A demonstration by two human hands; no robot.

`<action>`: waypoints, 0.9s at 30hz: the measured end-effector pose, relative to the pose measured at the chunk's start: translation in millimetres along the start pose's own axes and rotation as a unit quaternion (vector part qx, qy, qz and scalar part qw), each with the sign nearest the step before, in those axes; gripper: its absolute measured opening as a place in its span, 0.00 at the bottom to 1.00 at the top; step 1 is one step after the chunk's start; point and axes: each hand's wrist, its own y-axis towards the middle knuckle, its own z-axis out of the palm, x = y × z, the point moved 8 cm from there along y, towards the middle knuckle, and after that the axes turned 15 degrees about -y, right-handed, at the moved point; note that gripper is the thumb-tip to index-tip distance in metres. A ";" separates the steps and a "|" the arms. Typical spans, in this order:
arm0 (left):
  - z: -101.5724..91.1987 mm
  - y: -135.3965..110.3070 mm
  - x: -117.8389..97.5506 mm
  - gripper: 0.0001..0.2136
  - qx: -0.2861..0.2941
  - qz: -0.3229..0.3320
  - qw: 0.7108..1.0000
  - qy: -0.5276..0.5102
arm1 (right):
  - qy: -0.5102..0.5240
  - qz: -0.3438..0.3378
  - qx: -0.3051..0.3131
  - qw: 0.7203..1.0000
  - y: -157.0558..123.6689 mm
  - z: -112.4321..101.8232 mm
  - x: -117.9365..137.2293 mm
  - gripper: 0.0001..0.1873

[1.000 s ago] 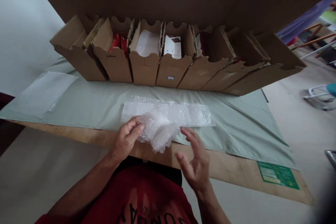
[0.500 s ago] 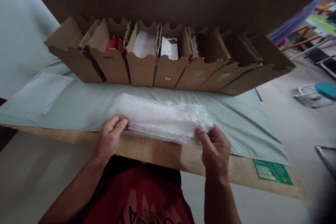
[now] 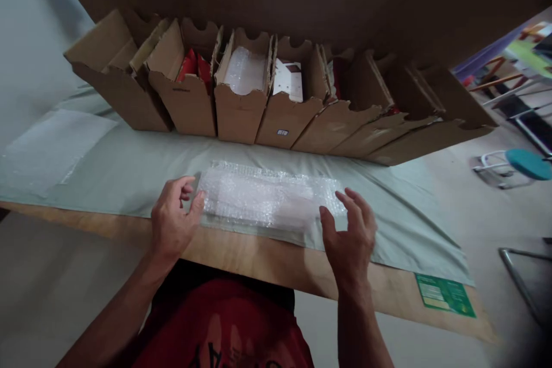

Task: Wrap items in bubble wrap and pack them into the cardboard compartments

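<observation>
A folded strip of clear bubble wrap (image 3: 263, 194) lies flat on the pale green cloth near the table's front edge. At its left end is my left hand (image 3: 176, 213), fingers curved and apart, with the thumb close to the wrap's edge. My right hand (image 3: 350, 233) is at the other end, thumb and fingers spread; nothing is gripped in it. Whether either hand's fingertips still touch the wrap, I cannot tell. The wrap's right end looks slightly blurred, and what may lie inside the fold is hidden.
Behind the wrap stands a row of cardboard bins (image 3: 241, 115); some hold red packets (image 3: 194, 66), bubble wrap and a white card piece (image 3: 288, 79). Another bubble wrap sheet (image 3: 60, 144) lies at left. A green printed sheet (image 3: 445, 294) is at the front right, and a teal stool (image 3: 528, 164) stands beyond.
Both hands have let go of the bubble wrap's ends and their fingers have spread. The wrap now rests flat on the cloth. The view has shifted slightly.
</observation>
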 end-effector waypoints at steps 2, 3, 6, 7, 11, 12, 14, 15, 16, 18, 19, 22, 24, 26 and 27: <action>18.0 -3.7 -30.9 0.13 0.045 0.116 0.992 0.019 | 0.001 -0.058 0.003 0.998 0.1 0.5 22.8 0.20; 35.5 -7.6 -42.8 0.14 0.098 0.164 0.981 0.023 | 0.005 -0.093 0.035 0.995 -1.2 8.7 34.6 0.21; 99.8 -25.0 -45.0 0.18 0.296 0.206 0.930 0.072 | 0.005 -0.189 0.179 0.966 -14.8 51.8 54.4 0.24; 117.6 -30.5 -34.9 0.19 0.349 0.188 0.913 0.099 | 0.001 -0.207 0.216 0.954 -19.5 66.1 52.7 0.24; 147.1 -42.8 3.2 0.27 0.423 0.145 0.882 0.150 | 0.035 -0.232 0.266 0.935 -10.2 86.6 28.4 0.23; 147.0 -44.3 7.1 0.28 0.422 0.147 0.883 0.146 | 0.048 -0.230 0.250 0.939 2.7 78.6 24.4 0.22; 144.4 -46.7 10.7 0.30 0.419 0.145 0.886 0.137 | 0.063 -0.221 0.184 0.956 42.6 49.3 25.6 0.18; 143.4 -47.8 11.1 0.30 0.422 0.143 0.886 0.132 | 0.064 -0.218 0.141 0.963 68.0 31.4 32.4 0.16; 143.1 -48.7 11.1 0.30 0.427 0.139 0.885 0.127 | 0.064 -0.226 0.109 0.966 94.9 15.7 44.7 0.14; 144.3 -49.5 11.1 0.31 0.436 0.133 0.882 0.118 | 0.052 -0.261 0.063 0.962 151.0 -4.4 82.8 0.12; 145.5 -49.6 11.4 0.31 0.438 0.132 0.882 0.114 | 0.038 -0.281 0.055 0.957 178.3 -5.6 106.0 0.13; 149.5 -49.6 13.6 0.32 0.440 0.133 0.881 0.109 | -0.046 -0.349 0.129 0.927 242.6 31.4 178.3 0.14; 151.4 -50.2 15.2 0.32 0.446 0.130 0.879 0.106 | -0.130 -0.394 0.231 0.880 261.4 77.1 214.9 0.17; 151.7 -50.1 15.7 0.33 0.452 0.121 0.878 0.101 | -0.185 -0.410 0.312 0.837 266.3 117.7 235.9 0.21; 151.4 -49.7 15.3 0.32 0.454 0.116 0.878 0.098 | -0.196 -0.409 0.341 0.824 265.6 133.9 241.9 0.21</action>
